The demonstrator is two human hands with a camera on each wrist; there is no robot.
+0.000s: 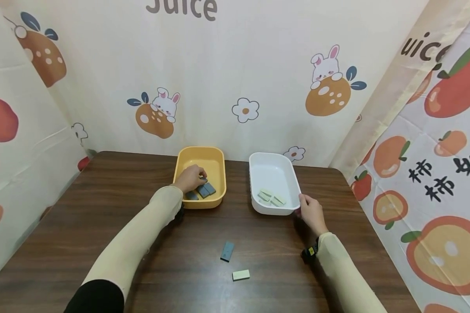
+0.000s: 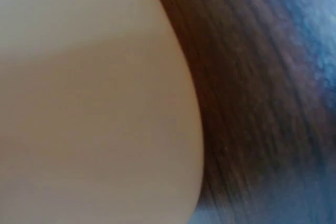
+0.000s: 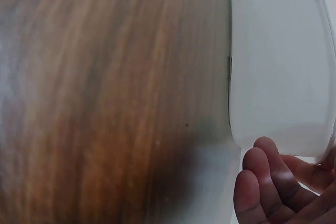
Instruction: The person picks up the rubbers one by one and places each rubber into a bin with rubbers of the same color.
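Note:
In the head view my left hand reaches over the left side of a yellow tray, its fingertips pinching a small dark blue block. Several more blue blocks lie in the tray below it. My right hand grips the near right corner of a white tray, thumb at the rim; the right wrist view shows its curled fingers beside the tray's outer wall. Several pale green blocks lie inside this tray. The left wrist view holds only blurred sleeve and table.
On the brown wooden table, one blue block and one pale green block lie in front of the trays. A printed curtain hangs close behind the table and along both sides.

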